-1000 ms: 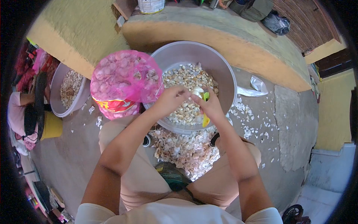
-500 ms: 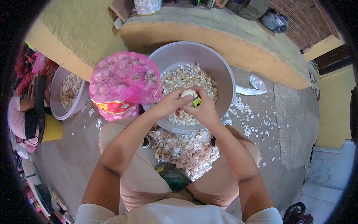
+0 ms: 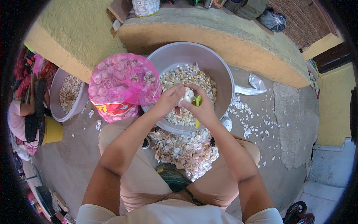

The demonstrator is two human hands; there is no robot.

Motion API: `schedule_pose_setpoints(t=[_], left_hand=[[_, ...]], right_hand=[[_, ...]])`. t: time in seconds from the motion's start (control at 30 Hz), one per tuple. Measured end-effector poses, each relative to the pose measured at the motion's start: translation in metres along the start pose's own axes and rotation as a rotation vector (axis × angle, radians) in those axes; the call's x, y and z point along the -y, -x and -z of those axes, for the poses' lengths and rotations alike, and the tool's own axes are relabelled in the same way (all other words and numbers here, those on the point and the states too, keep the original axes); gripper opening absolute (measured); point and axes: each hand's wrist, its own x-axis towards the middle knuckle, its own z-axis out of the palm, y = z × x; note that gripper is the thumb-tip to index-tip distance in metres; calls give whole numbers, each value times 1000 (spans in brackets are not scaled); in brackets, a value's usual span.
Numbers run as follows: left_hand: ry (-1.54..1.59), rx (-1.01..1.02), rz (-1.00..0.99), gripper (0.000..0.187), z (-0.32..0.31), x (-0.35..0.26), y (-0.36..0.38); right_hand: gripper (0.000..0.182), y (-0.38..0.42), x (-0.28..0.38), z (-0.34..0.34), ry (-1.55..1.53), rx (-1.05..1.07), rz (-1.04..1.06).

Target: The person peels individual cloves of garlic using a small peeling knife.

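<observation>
My left hand (image 3: 169,99) is closed on a whitish garlic bulb (image 3: 187,96), held above a large grey tub (image 3: 223,69). On the bulb's other side my right hand (image 3: 203,108) steadies it with its fingers and grips a slim lime-green tool (image 3: 198,119) that looks like a small knife. Its blade cannot be made out. Loose garlic cloves (image 3: 186,76) cover the bottom of the tub below both hands. To the left of the tub stands a pink mesh sack (image 3: 117,80) full of garlic bulbs.
A heap of garlic skins (image 3: 182,149) lies between my legs, with scattered skins (image 3: 246,115) on the floor at right. At left, a person (image 3: 24,115) sits by another tub (image 3: 56,99) and a yellow bucket (image 3: 53,130). A low concrete ledge (image 3: 209,37) runs behind.
The garlic bulb has turned and shows more of its white side. The green tool has swung from a short angled view to nearly upright along my right fingers.
</observation>
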Motion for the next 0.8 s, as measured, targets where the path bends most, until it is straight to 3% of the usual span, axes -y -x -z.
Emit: schedule_pose_setpoints(t=[0.3,0.5,0.67,0.8], left_hand=[[-191,-162,-172,34,-3,3,3],[-280,-205,-298,33,-3,5,2],[-131,-173,-254,30,-7,-2,5],[-402,-204,-440,29,-6,-1,5]], right_hand=[[49,-4,18,5,-196,153,-378],[48,-1,14,2,-138,107,-234],[44,-2,15,7,-349,183,-311],[42,-2,13,6,-373,174,-326]])
